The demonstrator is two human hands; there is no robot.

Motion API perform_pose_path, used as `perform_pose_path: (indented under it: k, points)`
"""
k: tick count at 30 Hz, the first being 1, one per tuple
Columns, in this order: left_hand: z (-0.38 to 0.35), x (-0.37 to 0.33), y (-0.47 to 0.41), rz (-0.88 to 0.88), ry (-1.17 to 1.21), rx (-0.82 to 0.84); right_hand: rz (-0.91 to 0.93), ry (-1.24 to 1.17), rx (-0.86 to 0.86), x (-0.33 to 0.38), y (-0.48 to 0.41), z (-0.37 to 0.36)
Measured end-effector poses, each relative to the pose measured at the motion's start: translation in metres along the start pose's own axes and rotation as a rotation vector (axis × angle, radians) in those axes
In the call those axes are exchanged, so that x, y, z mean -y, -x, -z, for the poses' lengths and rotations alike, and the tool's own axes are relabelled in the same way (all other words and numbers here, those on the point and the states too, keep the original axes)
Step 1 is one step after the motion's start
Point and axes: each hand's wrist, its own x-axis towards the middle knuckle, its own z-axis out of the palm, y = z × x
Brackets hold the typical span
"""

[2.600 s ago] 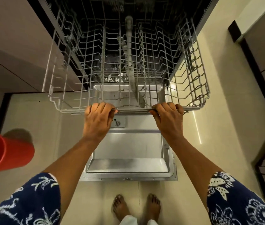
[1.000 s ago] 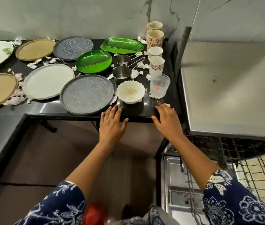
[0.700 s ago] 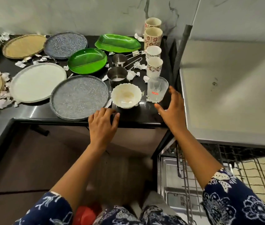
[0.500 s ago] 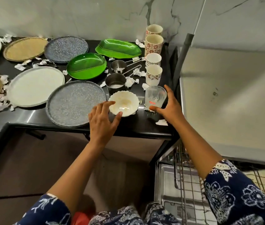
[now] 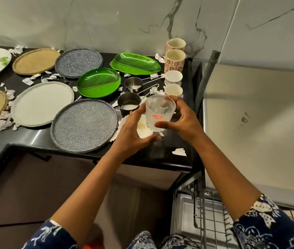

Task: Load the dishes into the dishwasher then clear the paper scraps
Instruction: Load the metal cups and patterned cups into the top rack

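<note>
While the glass point(image 5: 160, 112) is gripped by the right hand point(image 5: 185, 121) and the white bowl point(image 5: 143, 131) by the left hand point(image 5: 130, 128), both are best lifted straight, clear of neighbouring cups point(image 5: 173, 90).

Left arm: short navy-blue cloth sleeve point(image 5: 49, 236), white vine print.
Right arm: matching navy-blue cloth sleeve point(image 5: 268, 229), white flowers.
Lap: same printed navy cloth point(image 5: 142, 239).
</note>
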Motion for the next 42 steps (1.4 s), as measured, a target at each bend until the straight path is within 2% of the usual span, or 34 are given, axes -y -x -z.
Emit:
perform_pose_path:
  k: [5,11,16,21,26,42]
  points:
    - [0.022,0.005,0.006,0.124,0.194,-0.091,-0.002,-0.117,0.078,0.016,-0.011,-0.03]
    - [0.048,0.014,0.02,0.158,0.318,-0.145,-0.058,-0.203,0.233,0.019,-0.018,-0.054]
    - [0.054,0.024,0.036,0.197,0.367,-0.176,-0.085,-0.084,0.349,0.022,-0.019,-0.057]
    - [0.055,0.034,0.056,0.28,0.457,-0.288,0.004,0.23,0.048,0.001,-0.003,-0.041]
    - [0.05,0.039,0.071,0.344,0.504,-0.343,-0.05,0.45,0.252,-0.037,0.011,-0.049]
    - [0.063,0.04,0.097,0.359,0.497,-0.485,0.152,0.449,0.036,-0.049,-0.009,-0.094]
